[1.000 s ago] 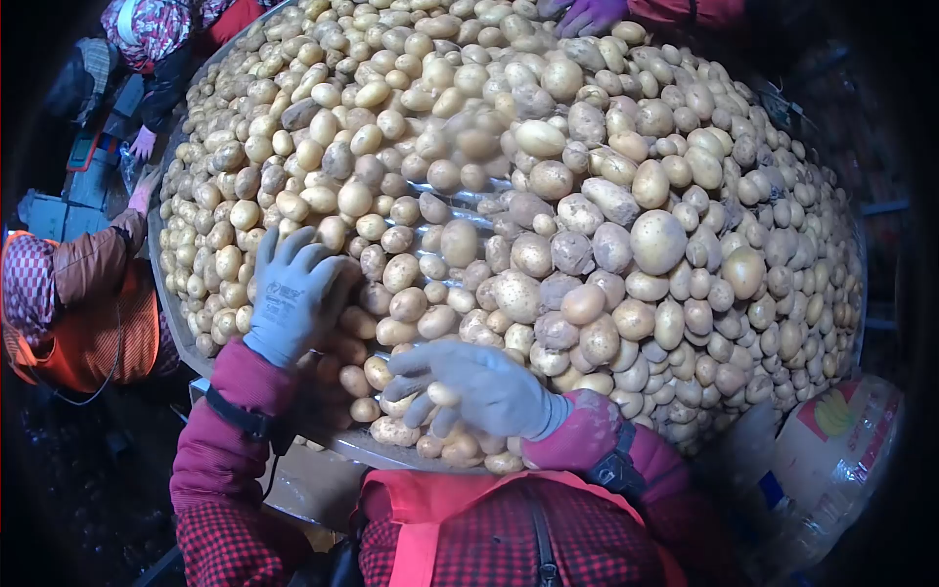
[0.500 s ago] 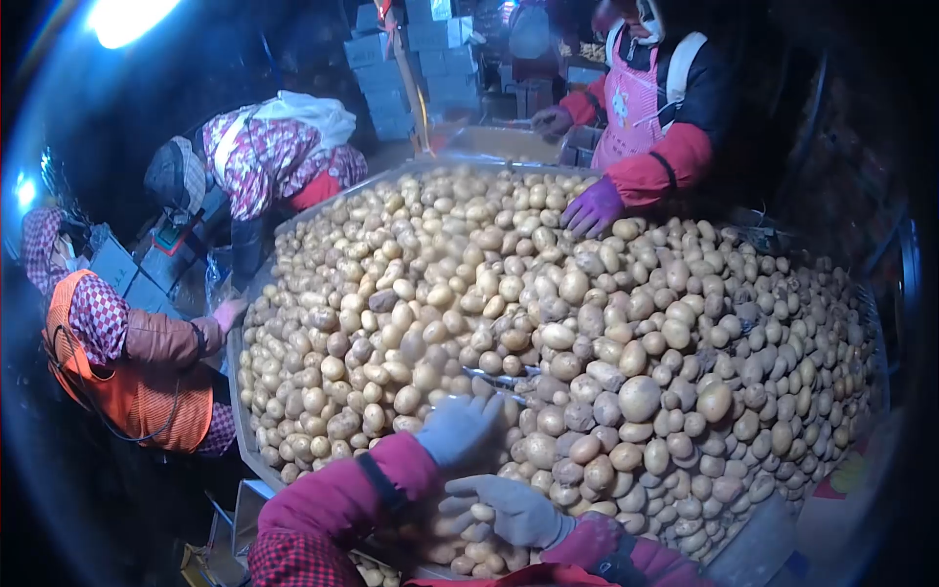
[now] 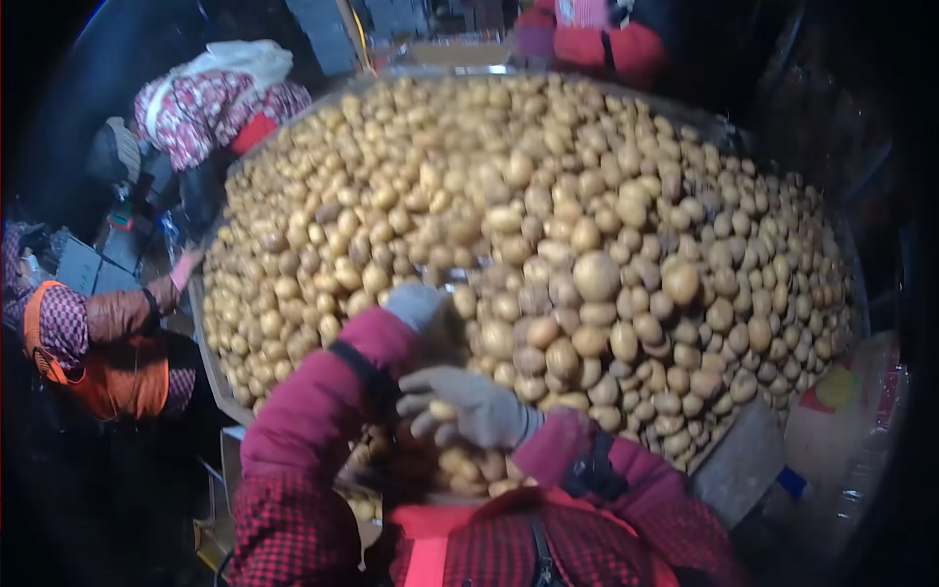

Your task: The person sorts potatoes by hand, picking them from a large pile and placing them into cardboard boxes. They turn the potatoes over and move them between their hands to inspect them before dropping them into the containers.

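Barely distinct, left hand (image 3: 416,305) among blurred potatoes (image 3: 597,276), fingers unseen.

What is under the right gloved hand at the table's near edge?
Potatoes: small ones show between the fingers of the right hand and just below it. The palm covers whatever lies directly beneath, so whether it grips one is hidden.

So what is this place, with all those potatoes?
Probably a potato sorting shed: a big table heaped with potatoes, and workers standing round it, reaching in.
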Action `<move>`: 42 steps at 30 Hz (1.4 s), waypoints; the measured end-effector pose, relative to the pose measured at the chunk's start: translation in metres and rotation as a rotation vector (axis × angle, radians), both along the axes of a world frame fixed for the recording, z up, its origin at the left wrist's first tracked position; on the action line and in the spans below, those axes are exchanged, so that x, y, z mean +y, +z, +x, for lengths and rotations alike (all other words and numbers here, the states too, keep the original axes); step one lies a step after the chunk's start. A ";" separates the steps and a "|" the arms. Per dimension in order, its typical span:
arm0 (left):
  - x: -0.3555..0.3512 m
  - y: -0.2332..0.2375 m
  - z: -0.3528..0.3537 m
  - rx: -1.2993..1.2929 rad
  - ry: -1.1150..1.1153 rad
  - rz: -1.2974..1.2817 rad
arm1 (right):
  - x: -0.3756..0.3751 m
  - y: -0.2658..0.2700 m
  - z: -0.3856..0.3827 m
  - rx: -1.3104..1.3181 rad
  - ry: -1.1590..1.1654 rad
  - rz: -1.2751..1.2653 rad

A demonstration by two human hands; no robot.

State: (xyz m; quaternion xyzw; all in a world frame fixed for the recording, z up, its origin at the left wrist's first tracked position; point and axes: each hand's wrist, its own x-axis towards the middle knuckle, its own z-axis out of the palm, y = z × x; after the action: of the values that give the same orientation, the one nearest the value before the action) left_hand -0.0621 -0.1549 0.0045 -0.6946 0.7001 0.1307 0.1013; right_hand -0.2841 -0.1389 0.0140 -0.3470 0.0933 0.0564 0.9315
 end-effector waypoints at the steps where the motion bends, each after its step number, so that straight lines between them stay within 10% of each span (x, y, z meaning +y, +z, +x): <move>1: 0.001 0.002 0.000 -0.015 -0.025 0.043 | -0.002 0.006 -0.001 0.016 0.000 0.025; 7: 0.012 0.022 -0.024 -0.079 -0.011 0.193 | -0.001 0.007 -0.006 -0.037 -0.003 -0.202; 16: 0.057 0.021 -0.034 -0.410 -0.165 0.134 | -0.006 0.039 -0.040 0.028 -0.356 0.126; 25: 0.110 0.040 0.046 0.106 0.379 -0.340 | 0.019 0.026 -0.045 0.059 -0.308 -0.275; 30: 0.134 0.036 0.040 0.165 0.530 -0.481 | 0.018 0.020 -0.041 0.106 -0.176 -0.067; 37: 0.137 0.079 -0.079 0.612 -0.020 -0.549 | 0.020 0.017 -0.034 0.276 -0.300 0.237; 42: 0.130 0.071 -0.047 0.420 0.080 -0.683 | 0.015 0.013 -0.044 0.172 -0.265 0.318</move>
State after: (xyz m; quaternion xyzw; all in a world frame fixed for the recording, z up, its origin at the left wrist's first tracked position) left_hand -0.1091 -0.0244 0.0755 -0.6732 0.6811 0.0337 -0.2859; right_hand -0.3286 -0.1234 0.0273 -0.1741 0.2071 -0.0231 0.9624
